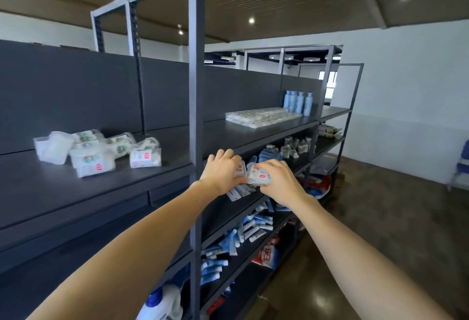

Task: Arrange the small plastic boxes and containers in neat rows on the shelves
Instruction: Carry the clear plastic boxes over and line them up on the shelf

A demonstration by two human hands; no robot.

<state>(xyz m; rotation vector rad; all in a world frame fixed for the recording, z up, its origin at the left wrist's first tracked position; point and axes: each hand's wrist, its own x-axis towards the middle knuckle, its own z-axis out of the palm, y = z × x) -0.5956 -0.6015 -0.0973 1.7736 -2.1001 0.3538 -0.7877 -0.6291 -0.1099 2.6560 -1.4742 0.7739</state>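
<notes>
Both my hands reach to the second shelf (228, 208) of the dark metal rack, just right of its front post. My left hand (220, 170) grips a small clear plastic box (239, 169) with a red label. My right hand (278, 180) grips another small clear box (258, 174) with a red label, held against the first. Under them lie flat white packets (238, 191) on the shelf. A loose cluster of similar small clear containers (99, 151) sits on the top shelf at the left.
On the top shelf at the right lies a neat row of flat clear boxes (264, 116) beside several blue bottles (298, 101). Lower shelves hold blue-and-white tubes (243, 233), a red-and-white bag (267, 253) and a white bottle (162, 304). The rack's front post (196, 116) stands beside my left arm.
</notes>
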